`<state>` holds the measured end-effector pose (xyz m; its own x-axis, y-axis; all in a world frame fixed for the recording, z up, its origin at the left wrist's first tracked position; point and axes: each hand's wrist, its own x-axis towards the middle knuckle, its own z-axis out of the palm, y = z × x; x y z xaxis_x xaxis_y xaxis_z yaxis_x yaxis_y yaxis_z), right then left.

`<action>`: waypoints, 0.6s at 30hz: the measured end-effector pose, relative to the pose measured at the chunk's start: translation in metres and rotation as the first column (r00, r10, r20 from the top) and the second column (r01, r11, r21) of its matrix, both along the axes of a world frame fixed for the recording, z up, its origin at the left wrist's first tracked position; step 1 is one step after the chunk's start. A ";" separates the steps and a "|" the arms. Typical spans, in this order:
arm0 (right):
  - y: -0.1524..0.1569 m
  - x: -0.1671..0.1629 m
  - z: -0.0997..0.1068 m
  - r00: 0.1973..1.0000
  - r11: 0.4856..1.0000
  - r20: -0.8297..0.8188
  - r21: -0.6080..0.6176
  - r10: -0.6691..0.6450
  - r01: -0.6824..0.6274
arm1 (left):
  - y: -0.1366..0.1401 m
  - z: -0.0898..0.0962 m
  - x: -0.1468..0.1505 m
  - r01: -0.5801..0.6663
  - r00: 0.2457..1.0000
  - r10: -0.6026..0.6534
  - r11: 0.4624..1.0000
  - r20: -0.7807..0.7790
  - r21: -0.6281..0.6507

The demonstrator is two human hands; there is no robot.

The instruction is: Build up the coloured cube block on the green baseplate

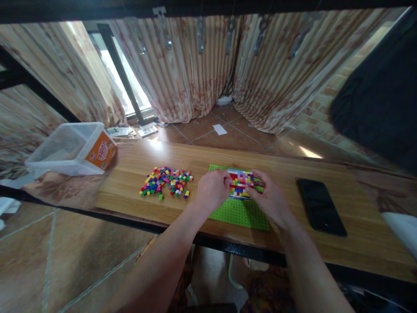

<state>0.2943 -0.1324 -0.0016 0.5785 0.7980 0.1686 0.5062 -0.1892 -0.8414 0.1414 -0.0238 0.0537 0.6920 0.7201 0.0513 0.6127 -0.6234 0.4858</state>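
Note:
A multicoloured toy brick build [241,183] sits on a green studded baseplate [239,213] on the wooden table. At the build's left edge is my left hand [211,189], its fingers curled and pinched together; whatever lies between the fingertips is hidden. My right hand [269,195] grips the build's right side, with the thumb on the near part and the fingers along the far right edge. Left of the baseplate lies a loose heap of small coloured bricks [166,180].
A black phone [322,206] lies on the table [127,174] at the right. An open clear plastic bin [65,150] with an orange label stands beyond the table's left end. Patterned curtains [182,74] hang behind, and papers [220,129] lie on the tiled floor.

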 end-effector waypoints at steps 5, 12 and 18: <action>0.001 0.000 -0.001 1.000 1.000 0.019 -0.012 0.008 -0.008 | 0.005 0.001 -0.005 -0.018 0.999 0.019 1.000 0.026 -0.012; -0.001 -0.004 0.010 0.994 0.991 -0.045 0.079 -0.101 0.104 | 0.052 0.006 -0.035 -0.242 0.945 0.249 0.969 0.212 -0.056; 0.001 -0.038 0.033 0.989 0.944 0.027 0.304 -0.146 0.131 | 0.073 0.009 -0.053 -0.441 0.703 0.504 0.862 0.502 -0.248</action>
<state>0.2559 -0.1317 0.0317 0.6651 0.6184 0.4186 0.5346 -0.0030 -0.8451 0.0883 0.0495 0.0628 0.1399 0.9673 0.2114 0.4347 -0.2518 0.8647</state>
